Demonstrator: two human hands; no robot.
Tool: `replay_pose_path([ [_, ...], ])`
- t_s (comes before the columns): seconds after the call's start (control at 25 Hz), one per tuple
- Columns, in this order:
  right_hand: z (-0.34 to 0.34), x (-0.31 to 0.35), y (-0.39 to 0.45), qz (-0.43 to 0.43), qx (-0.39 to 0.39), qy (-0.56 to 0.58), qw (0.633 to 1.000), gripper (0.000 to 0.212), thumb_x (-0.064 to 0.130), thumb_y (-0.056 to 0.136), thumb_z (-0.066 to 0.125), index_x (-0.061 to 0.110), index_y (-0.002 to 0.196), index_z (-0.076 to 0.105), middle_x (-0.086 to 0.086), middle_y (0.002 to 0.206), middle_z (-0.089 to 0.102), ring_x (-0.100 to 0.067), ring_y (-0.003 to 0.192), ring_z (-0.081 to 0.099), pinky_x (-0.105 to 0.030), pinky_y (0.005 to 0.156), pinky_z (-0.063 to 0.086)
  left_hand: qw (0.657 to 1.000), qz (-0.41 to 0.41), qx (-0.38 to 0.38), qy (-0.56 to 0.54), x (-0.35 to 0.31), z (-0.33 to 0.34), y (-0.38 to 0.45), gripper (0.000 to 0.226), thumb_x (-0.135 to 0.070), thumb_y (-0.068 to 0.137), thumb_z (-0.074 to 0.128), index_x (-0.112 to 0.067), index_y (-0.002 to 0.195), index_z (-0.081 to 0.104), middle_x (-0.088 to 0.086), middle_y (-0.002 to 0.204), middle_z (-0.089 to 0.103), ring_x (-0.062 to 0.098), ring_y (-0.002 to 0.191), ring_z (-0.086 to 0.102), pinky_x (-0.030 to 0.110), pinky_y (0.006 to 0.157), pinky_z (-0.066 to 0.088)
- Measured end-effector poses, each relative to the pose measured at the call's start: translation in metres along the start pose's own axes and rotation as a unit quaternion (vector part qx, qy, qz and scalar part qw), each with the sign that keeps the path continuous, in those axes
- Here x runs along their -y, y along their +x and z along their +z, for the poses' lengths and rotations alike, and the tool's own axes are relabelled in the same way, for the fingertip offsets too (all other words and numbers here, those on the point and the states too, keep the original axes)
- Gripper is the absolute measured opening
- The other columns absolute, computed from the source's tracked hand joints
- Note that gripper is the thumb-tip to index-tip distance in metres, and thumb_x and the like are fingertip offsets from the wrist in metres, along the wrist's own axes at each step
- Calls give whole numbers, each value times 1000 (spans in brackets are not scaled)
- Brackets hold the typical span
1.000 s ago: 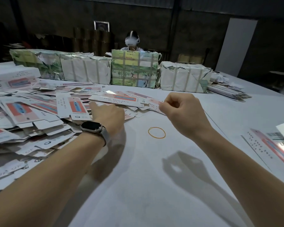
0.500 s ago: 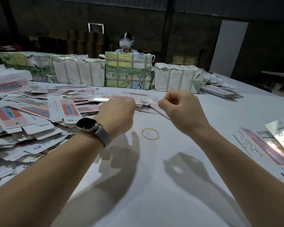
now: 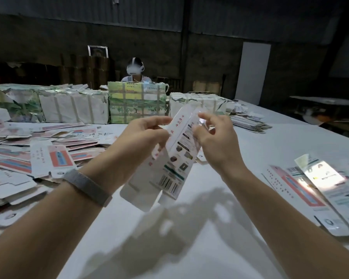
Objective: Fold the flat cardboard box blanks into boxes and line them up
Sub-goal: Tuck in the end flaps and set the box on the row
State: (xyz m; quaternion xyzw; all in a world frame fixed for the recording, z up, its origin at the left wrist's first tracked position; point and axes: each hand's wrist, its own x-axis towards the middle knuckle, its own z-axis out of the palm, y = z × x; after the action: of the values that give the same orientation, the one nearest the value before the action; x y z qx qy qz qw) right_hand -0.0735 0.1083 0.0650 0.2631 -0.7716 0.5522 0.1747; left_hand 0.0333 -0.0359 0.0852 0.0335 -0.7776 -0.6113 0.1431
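Both hands hold one cardboard blank [image 3: 174,158] up above the white bench [image 3: 189,248]. The left hand [image 3: 141,137] grips its left edge, and the right hand [image 3: 216,137] pinches its upper right edge. The blank is tilted, with the barcode end low. A heap of flat blanks [image 3: 38,158] lies at the left, and wrapped bundles [image 3: 73,107] stand behind.

One box blank [image 3: 170,158] is held up between two hands, the left hand [image 3: 141,137] and the right hand [image 3: 216,141]. At twelve o'clock stand four wrapped bundles [image 3: 136,104]. At nine o'clock the loose blanks [image 3: 48,158] are too many to count. At three o'clock lie two flat blanks [image 3: 298,190], perhaps more.
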Motion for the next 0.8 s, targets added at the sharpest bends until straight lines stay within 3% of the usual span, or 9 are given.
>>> replay_pose_path([
  [0.08,-1,1,-2,-28,-22,-18,999,39,28,93,62,20,131,60,4,113,41,-7,105,50,-35,97,52,998,5,7,-61,9,2,3,55,3,88,43,-31,126,63,-1,96,79,28,85,74,38,63,59],
  [0.2,3,7,-7,-70,-26,-11,997,53,28,93,65,22,143,50,6,111,37,3,98,51,-17,76,54,967,14,88,-238,21,9,0,64,-1,71,46,-30,127,58,13,102,75,36,83,71,46,63,60],
  [0.32,3,15,-8,-72,-11,36,997,58,31,94,62,24,148,42,10,106,36,4,99,53,-23,72,60,932,42,125,-337,27,13,0,68,-9,64,51,-25,130,54,14,101,74,35,79,72,46,63,60],
  [0.36,2,17,-8,-71,-11,33,997,58,36,93,60,26,147,43,13,105,37,1,99,52,-27,76,60,936,49,118,-327,28,12,3,59,-14,70,51,-22,128,56,14,100,74,33,79,72,43,61,60],
  [0.44,-1,21,-9,-70,3,39,997,63,53,87,53,31,145,45,18,107,40,3,100,50,-20,78,53,956,35,109,-270,27,16,3,43,-35,88,56,-16,126,61,15,102,70,31,83,70,40,62,58],
  [0.52,1,22,-12,-53,47,98,993,70,62,82,50,35,146,42,14,118,49,0,105,55,-18,78,51,966,25,95,-237,27,24,0,45,-41,90,60,-18,128,59,11,102,68,28,88,66,34,64,56],
  [0.6,4,22,-14,-31,80,169,982,68,55,87,53,36,150,34,12,132,53,-8,108,62,-23,79,58,972,50,61,-222,28,32,-1,53,-26,83,71,-30,132,52,7,100,73,26,86,71,31,65,58],
  [0.68,1,21,-14,-43,58,188,979,61,33,97,57,37,150,28,21,124,53,-6,99,67,-22,71,60,979,80,-2,-185,28,35,-2,72,-22,72,79,-38,133,43,2,98,77,24,86,76,33,66,61],
  [0.8,-6,18,-9,-93,26,95,991,50,23,98,58,34,144,43,11,111,57,-11,97,68,-26,70,61,979,146,-60,-130,27,33,-1,51,-20,76,80,-32,121,60,-2,95,77,20,86,76,28,66,60],
])
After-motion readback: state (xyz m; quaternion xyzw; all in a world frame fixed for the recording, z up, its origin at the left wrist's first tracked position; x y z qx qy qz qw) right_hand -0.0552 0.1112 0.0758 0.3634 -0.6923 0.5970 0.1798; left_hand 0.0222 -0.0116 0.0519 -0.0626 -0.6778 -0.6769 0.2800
